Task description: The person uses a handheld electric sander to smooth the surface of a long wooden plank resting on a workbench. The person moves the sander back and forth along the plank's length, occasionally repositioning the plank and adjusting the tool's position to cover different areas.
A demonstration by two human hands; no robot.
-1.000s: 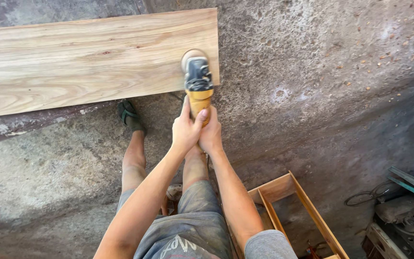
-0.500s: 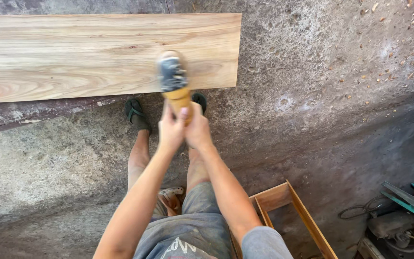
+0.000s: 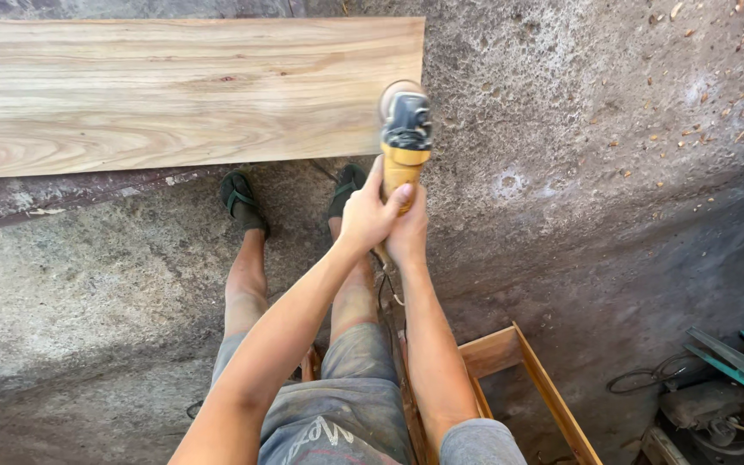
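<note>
1. Left hand (image 3: 363,215) and right hand (image 3: 406,231), fingers clamped around yellow sander (image 3: 405,142).
2. Now back at wooden plank (image 3: 182,95)'s right end, after sweeping leftward half a second ago.
3. Suggests repeated passes along the lower edge.

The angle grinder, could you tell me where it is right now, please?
In the head view, the angle grinder sits at centre, gripped by both hands, its disc over the right end of the wooden plank, just above the person's right sandal.
</note>
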